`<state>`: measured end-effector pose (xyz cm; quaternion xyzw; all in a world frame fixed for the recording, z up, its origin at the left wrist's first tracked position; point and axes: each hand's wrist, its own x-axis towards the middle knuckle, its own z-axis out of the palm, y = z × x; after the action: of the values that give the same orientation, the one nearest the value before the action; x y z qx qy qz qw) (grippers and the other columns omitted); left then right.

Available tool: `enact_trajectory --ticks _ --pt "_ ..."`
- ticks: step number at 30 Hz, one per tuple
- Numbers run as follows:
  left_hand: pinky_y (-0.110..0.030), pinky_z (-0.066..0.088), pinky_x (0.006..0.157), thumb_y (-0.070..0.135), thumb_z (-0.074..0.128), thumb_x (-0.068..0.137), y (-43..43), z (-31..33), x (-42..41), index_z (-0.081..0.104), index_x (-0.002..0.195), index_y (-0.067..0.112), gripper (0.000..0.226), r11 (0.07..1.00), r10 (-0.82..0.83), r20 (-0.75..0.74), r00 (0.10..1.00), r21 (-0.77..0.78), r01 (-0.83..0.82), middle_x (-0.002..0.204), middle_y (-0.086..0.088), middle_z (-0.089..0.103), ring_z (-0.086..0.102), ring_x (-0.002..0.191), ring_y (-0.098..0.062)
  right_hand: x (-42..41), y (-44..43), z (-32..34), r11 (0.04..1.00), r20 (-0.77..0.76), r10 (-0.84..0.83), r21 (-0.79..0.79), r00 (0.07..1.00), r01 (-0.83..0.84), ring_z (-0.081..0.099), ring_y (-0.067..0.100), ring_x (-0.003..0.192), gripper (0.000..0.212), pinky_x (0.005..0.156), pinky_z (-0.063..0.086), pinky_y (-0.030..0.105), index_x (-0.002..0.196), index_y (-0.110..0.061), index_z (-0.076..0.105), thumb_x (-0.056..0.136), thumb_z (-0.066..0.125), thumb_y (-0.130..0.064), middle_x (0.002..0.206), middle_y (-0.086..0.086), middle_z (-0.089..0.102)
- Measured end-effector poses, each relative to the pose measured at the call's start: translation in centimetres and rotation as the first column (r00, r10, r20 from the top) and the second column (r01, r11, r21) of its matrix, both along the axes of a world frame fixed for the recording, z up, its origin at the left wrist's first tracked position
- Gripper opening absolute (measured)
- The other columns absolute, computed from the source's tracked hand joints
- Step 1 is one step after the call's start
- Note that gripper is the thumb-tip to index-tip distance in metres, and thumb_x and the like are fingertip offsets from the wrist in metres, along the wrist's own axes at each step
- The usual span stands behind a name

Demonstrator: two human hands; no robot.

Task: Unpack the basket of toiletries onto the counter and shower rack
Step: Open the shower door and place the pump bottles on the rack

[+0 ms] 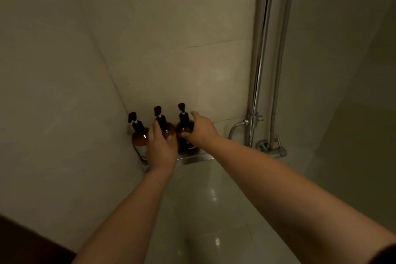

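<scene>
Three amber pump bottles with black pump heads stand in a row on a metal shower rack in the wall corner. My left hand wraps around the middle bottle. My right hand grips the right bottle, its index finger stretched up beside the pump. The left bottle stands untouched against the corner. The lower halves of the middle and right bottles are hidden behind my hands.
Chrome shower pipes run up the wall on the right, ending at a mixer tap with a hose. Beige tiled walls meet at the corner. A glossy tiled floor lies below the rack.
</scene>
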<state>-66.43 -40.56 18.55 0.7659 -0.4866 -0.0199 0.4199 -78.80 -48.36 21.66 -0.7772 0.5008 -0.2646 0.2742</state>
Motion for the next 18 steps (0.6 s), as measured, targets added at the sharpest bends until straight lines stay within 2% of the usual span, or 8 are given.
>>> enact_trajectory --ticks 2,4,7,9,14,18 --pt "-0.046 0.044 0.105 0.021 0.059 0.094 0.3 -0.1 0.7 0.014 0.159 0.015 0.079 0.994 -0.048 0.1 0.994 0.1 0.038 0.159 -0.012 0.03 0.037 0.14 -0.033 0.1 0.0 -0.4 1.0 0.024 0.0 0.005 1.0 0.0 0.058 0.03 0.12 0.084 0.092 0.046 0.031 0.145 -0.013 0.041 0.075 0.083 -0.032 0.132 0.014 0.061" --pt "-0.046 0.048 0.097 0.024 0.061 0.09 0.4 -0.1 1.3 0.006 0.159 0.015 0.088 0.977 -0.098 0.192 0.977 0.206 0.058 0.153 -0.012 0.038 0.041 0.134 -0.032 0.2 0.0 -1.1 1.0 0.043 0.012 -0.012 0.999 -0.011 0.064 0.027 0.111 0.071 0.084 0.045 0.027 0.135 -0.017 0.051 0.074 0.084 -0.031 0.122 0.009 0.067" --pt "-0.041 0.05 0.089 0.025 0.061 0.09 0.1 0.1 1.7 0.004 0.159 0.013 0.09 0.964 -0.071 0.294 0.953 0.264 -0.009 0.145 -0.011 0.044 0.045 0.127 -0.03 0.4 -0.2 -1.8 1.0 0.09 0.002 -0.021 0.996 0.0 0.066 0.024 0.105 0.062 0.086 0.052 0.032 0.128 -0.018 0.055 0.074 0.086 -0.028 0.116 0.007 0.07" --pt "-0.039 0.048 0.092 0.026 0.061 0.092 -0.1 -0.1 1.7 0.003 0.159 0.012 0.09 0.956 -0.063 0.328 0.943 0.29 -0.037 0.149 -0.01 0.04 0.041 0.131 -0.029 0.5 -0.5 -2.0 1.0 0.102 0.002 -0.015 0.995 -0.001 0.065 0.025 0.107 0.062 0.091 0.053 0.035 0.129 -0.018 0.055 0.076 0.085 -0.024 0.118 0.008 0.069" --pt "-0.039 0.037 0.11 0.029 0.06 0.094 0.1 -1.1 1.1 -0.002 0.158 0.008 0.091 0.926 -0.074 0.38 0.922 0.369 -0.078 0.163 -0.01 0.014 0.017 0.148 -0.027 0.9 -1.3 -2.1 1.0 0.082 0.001 -0.028 0.997 0.001 0.062 0.029 0.114 0.064 0.095 0.049 0.037 0.134 -0.02 0.051 0.078 0.083 -0.018 0.124 0.009 0.066" --pt "-0.039 0.018 0.119 0.039 0.059 0.093 0.2 -0.7 1.2 -0.004 0.157 0.01 0.095 0.927 -0.068 0.423 0.904 0.362 -0.099 0.165 -0.009 0.009 0.007 0.151 -0.028 1.2 -1.2 -2.3 1.0 0.079 -0.01 -0.024 0.997 0.012 0.061 0.028 0.113 0.063 0.091 0.048 0.035 0.134 -0.021 0.05 0.079 0.081 -0.019 0.124 0.008 0.064"
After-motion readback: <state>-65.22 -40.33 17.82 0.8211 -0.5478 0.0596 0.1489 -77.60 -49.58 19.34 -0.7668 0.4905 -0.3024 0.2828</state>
